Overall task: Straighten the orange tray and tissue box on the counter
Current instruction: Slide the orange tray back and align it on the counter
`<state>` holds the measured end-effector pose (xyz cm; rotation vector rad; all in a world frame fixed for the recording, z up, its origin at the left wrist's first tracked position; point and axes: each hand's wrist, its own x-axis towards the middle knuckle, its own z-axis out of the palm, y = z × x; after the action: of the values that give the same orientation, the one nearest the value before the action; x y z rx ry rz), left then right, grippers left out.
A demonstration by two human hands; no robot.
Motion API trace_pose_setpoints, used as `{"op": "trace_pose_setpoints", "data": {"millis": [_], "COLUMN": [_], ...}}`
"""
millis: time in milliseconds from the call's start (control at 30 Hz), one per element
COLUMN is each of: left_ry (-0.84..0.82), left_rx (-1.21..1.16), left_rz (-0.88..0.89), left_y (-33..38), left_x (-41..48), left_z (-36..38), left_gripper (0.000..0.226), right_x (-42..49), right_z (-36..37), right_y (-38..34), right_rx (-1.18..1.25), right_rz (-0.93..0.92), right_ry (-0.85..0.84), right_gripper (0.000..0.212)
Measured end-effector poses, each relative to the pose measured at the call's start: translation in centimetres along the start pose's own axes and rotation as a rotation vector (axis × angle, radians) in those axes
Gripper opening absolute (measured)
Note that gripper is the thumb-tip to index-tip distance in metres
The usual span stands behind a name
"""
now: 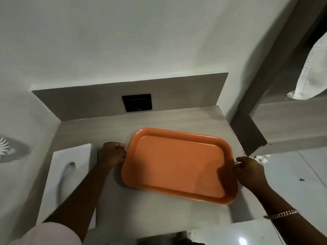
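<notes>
An empty orange tray (177,165) lies flat on the grey counter (109,128), turned a little clockwise from the counter's edges. My left hand (112,154) has its fingers curled on the tray's left rim. My right hand (249,170) grips the right rim near the counter's right edge. A white tissue box (70,174) with an oval slot lies along the counter's left side, just left of my left forearm and partly hidden by it.
A black wall socket (137,102) sits in the grey backsplash behind the tray. The counter ends just right of the tray, with pale floor tiles (292,183) below. A white pillow (313,71) shows at the upper right.
</notes>
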<state>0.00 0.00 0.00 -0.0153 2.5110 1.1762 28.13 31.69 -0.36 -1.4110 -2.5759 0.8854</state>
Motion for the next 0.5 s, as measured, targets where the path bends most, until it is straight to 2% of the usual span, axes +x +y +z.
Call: {"op": "trace_pose_setpoints", "data": {"millis": [133,200,500], "left_ry": [0.003,0.016,0.091], "left_rx": [-0.068,-0.088,-0.172], "left_rz": [-0.001,-0.009,-0.015], "left_y": [-0.4,-0.7,-0.8], "left_x": [-0.3,-0.2,0.5], "left_z": [0.9,1.3,0.5], "left_gripper": [0.020,0.027,0.024], "right_x": [0.0,-0.1,3.2], "right_z": [0.2,0.4,-0.7], "right_y": [0.3,0.2,-2.7], "right_rx": [0.035,0.048,0.031], "right_rz": [-0.031,-0.042,-0.139], "right_ry": [-0.002,0.007,0.005], "right_gripper": [0.017,0.015,0.020]}}
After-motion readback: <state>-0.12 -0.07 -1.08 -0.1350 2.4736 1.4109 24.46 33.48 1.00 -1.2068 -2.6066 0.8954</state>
